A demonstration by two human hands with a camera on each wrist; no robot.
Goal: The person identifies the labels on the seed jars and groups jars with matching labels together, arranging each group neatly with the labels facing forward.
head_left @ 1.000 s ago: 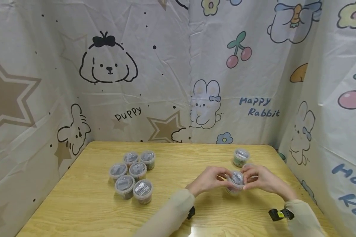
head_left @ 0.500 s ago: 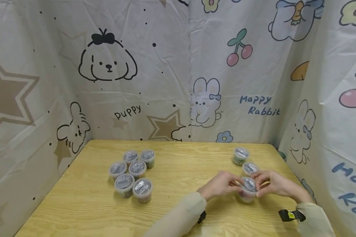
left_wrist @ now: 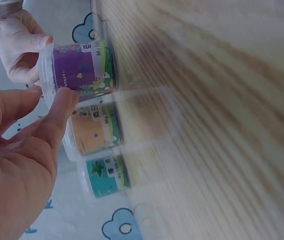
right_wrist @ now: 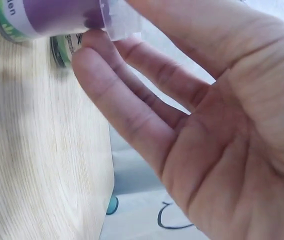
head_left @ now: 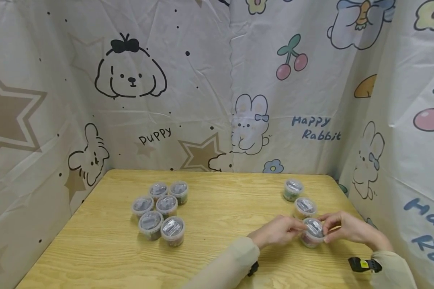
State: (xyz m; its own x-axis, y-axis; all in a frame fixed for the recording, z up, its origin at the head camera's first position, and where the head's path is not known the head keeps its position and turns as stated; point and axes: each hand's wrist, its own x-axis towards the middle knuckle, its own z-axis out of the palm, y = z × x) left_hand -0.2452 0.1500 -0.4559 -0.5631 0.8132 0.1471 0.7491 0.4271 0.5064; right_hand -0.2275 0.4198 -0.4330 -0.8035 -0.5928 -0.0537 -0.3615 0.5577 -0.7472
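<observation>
A small lidded plastic tub (head_left: 312, 232) with a purple label stands at the table's right, held between both hands. My left hand (head_left: 280, 231) holds its lid rim from the left with fingertips; in the left wrist view, the thumb and finger (left_wrist: 64, 100) meet the lid edge. From the right, my right hand (head_left: 347, 229) pinches the rim with thumb and index finger. Just behind is an orange-labelled tub (left_wrist: 94, 129), and farther back a green-labelled tub (left_wrist: 102, 176). The right wrist view crops the purple tub (right_wrist: 64, 15) at its top edge.
Several similar tubs (head_left: 151, 225) with grey-looking lids stand grouped on the left of the wooden table (head_left: 217, 208). A printed cloth curtain (head_left: 202, 100) encloses the table's back and sides. Both wrists wear black straps (head_left: 365, 265).
Both hands have moved right and slightly toward the person with the purple-labelled tub. The orange-labelled tub behind it, mostly covered before, now shows. The left-hand group stays put.
</observation>
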